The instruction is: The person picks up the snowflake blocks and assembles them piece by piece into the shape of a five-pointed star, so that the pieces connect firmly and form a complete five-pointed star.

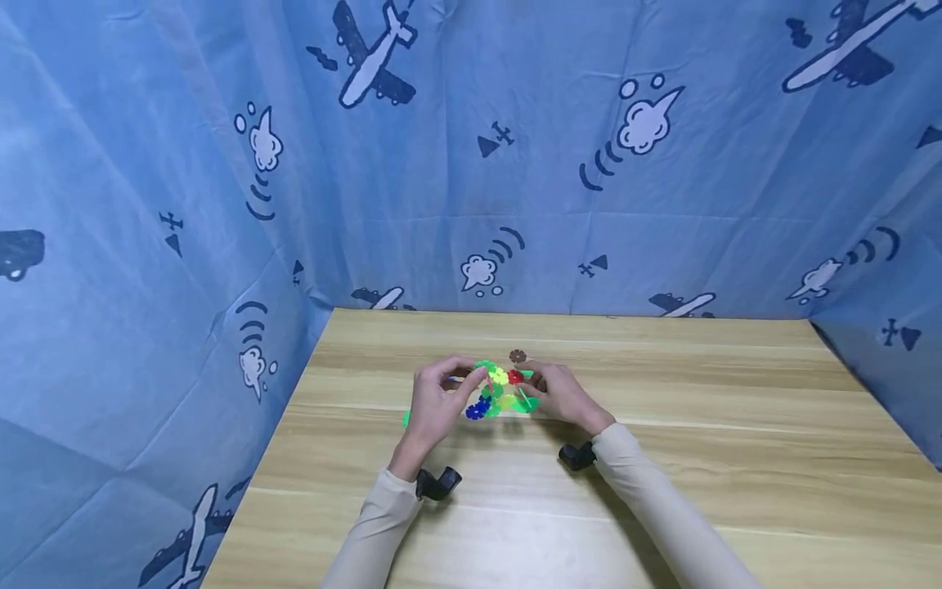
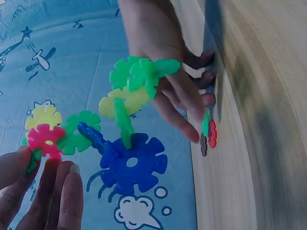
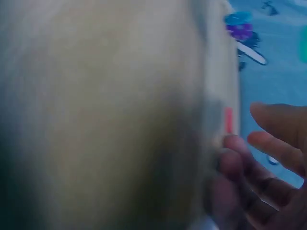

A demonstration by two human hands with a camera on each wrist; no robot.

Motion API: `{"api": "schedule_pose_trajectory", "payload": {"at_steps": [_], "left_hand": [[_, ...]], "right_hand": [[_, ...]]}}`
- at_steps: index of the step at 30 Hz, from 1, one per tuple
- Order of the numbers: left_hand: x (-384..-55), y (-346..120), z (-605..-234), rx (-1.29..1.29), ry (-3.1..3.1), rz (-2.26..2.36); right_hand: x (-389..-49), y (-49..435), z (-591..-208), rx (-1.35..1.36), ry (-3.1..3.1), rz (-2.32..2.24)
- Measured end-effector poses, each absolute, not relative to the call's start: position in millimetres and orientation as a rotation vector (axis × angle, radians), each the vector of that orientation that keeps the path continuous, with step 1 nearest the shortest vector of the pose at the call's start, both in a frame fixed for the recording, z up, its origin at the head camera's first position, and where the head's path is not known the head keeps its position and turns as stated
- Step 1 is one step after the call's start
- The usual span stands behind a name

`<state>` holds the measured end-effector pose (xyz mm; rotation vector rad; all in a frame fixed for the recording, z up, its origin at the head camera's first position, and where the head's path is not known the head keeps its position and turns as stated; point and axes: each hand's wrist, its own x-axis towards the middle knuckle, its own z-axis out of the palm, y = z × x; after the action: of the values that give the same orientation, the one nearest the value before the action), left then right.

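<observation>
My left hand (image 1: pixel 434 401) pinches a joined chain of notched plastic flower discs by its end, thumb and fingers at a pink disc (image 2: pixel 37 139) and a small green one. Yellow, green and blue discs follow along the chain, with a big blue disc (image 2: pixel 146 167) lowest in the left wrist view. My right hand (image 1: pixel 562 397) is beside the chain's other end, its fingers loosely bent and spread. Nothing shows between its thumb and fingers in the right wrist view. Close by its fingertips are a red disc (image 2: pixel 213 136), a brown disc (image 2: pixel 204 147) and a green disc (image 2: pixel 206 123).
A wooden table (image 1: pixel 662 483) lies beneath both hands. Blue curtains (image 1: pixel 559 188) printed with planes enclose its back and sides. Another green piece (image 1: pixel 406 419) shows beside my left wrist. Blue and purple discs (image 3: pixel 241 31) appear farther off in the right wrist view.
</observation>
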<state>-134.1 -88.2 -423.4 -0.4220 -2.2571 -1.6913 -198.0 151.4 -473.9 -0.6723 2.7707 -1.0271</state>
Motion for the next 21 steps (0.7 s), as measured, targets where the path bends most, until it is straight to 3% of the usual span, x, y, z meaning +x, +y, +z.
{"api": "schedule_pose_trajectory", "payload": {"at_steps": [21], "left_hand": [[-133.3,-90.0,-417.4,-0.421,-2.251,-1.684]], "right_hand": [[-204.6,150.2,-481.5,-0.667,2.823,-1.037]]}}
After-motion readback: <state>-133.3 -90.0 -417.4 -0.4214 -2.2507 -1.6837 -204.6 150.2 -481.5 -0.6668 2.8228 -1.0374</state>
